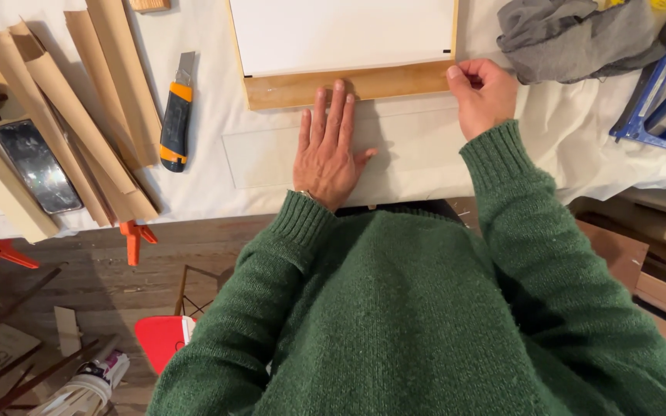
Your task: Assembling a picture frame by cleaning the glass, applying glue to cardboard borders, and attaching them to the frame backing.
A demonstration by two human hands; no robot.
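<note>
1. Hands work at a wooden frame [325,86] at twelve o'clock on the white-covered table [217,115].
2. Left hand [328,150] lies flat, fingers spread, fingertips touching the frame's edge, gripping nothing.
3. Right hand [484,94] is clenched, pinching the frame's corner at one o'clock.
4. Utility knife [176,115] rests at ten o'clock.

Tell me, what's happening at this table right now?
A person in a green knitted sweater leans over a table draped in white cloth. The left hand lies flat, fingers spread, on a clear rectangular sheet beside a light wooden frame holding a white panel. The right hand is curled at the frame's lower right corner. An orange-and-black utility knife and strips of brown paper lie to the left, a grey rag and a blue staple gun to the right.
</note>
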